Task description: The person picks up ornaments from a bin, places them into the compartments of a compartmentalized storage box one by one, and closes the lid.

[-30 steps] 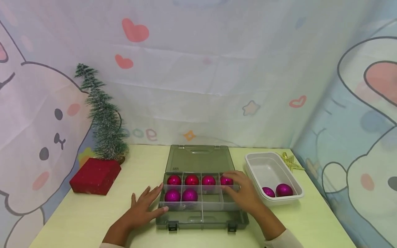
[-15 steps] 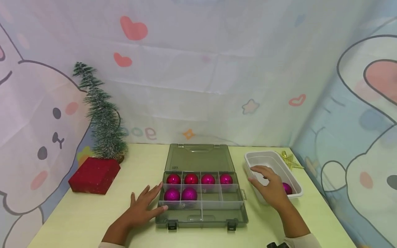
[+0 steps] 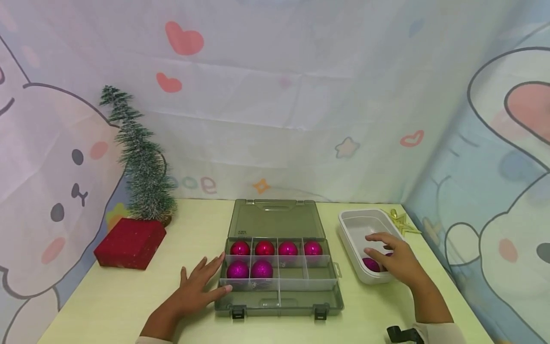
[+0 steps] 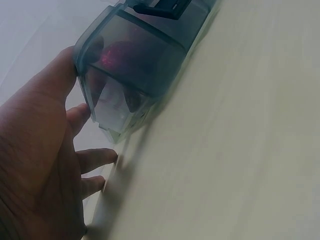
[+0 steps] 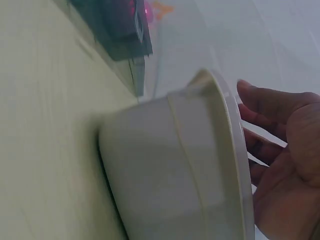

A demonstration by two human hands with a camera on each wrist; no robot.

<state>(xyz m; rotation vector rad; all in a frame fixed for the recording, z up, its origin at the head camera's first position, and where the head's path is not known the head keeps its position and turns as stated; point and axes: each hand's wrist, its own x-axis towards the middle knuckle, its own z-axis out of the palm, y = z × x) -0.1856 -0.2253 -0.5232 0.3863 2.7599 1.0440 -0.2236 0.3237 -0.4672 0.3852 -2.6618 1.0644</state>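
Our right hand [image 3: 401, 260] hangs over the white plastic tub [image 3: 356, 227], thumb and fingers apart, with nothing between them that we can see. Two purple glitter balls [image 3: 370, 264] lie in the tub, one partly hidden by the hand. It looks like we are reaching for a ball, and the left one seems easier, since more of it shows. We should put thumb and fingertips round its fat middle, squeeze softly (glitter may feel slippy), and lift it straight up past the rim before going sideways. Our left hand [image 3: 195, 289] has its fingers spread and touches the left side of the gray see-through divider box [image 3: 309, 300], gripping nothing; that should help stop it sliding. In the box, four shiny balls [image 3: 264, 248] fill the back row, and two sparkly purple balls [image 3: 262, 269] sit in the middle row. The third slot [image 3: 291, 273] there is bare, so it seems a good spot to lower a ball gently, missing the thin walls.
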